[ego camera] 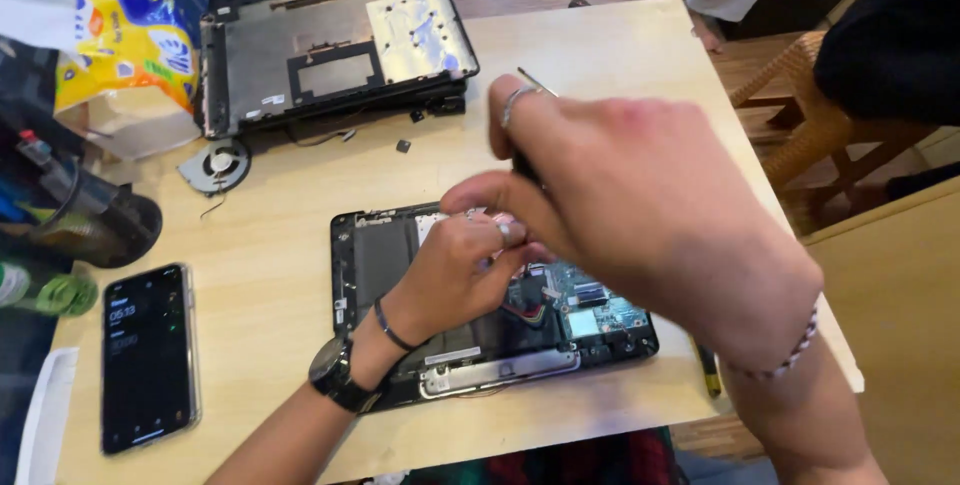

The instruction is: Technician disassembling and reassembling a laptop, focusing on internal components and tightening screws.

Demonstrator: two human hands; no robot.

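A person bends over an opened laptop base (480, 345) lying near the front edge of a pale wooden table (620, 75), its circuit board and metal hinge bar exposed. The left hand (455, 275), wearing a ring, a thin black band and a dark watch, rests inside the chassis, its fingers curled down on something near the top of the board; what they pinch cannot be told. The right hand (640, 205), ringed and with a beaded bracelet at the wrist, is raised above the base with its grip closed around a thin screwdriver (535, 82), whose slim shaft juts out behind the fingers. Further back lie the removed bottom cover (330, 50), a loose cooling fan (215, 165) and a small dark part (403, 146); a phone (148, 355) with a lit screen lies at the left. For work this fine, the tool is best kept upright and square on the fastener, the other hand steadying the base, pressure light so the tip does not skid onto the board, and any freed screws kept together, away from the table's edge.
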